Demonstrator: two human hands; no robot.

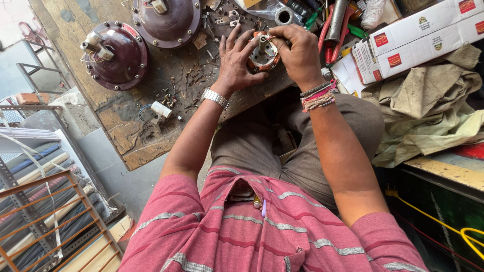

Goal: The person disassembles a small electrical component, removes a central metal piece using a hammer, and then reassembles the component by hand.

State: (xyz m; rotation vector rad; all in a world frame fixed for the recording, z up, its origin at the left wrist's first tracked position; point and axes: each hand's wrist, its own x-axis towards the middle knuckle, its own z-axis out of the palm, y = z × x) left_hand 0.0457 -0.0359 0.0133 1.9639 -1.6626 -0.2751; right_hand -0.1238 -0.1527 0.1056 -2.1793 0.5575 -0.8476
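While both hands close around it, one copper-wound motor stator (263, 52) sits at the near edge of the worn wooden bench (131, 133). The left hand (236, 60) cups it with fingers spread; the right hand (298, 50) curls over its top, fingertips gripping. Beyond the left hand lie two maroon domed motor housings (117, 55), with one small white capacitor (161, 109) nearer. Two white cartons (418, 43) lie right of the right hand.
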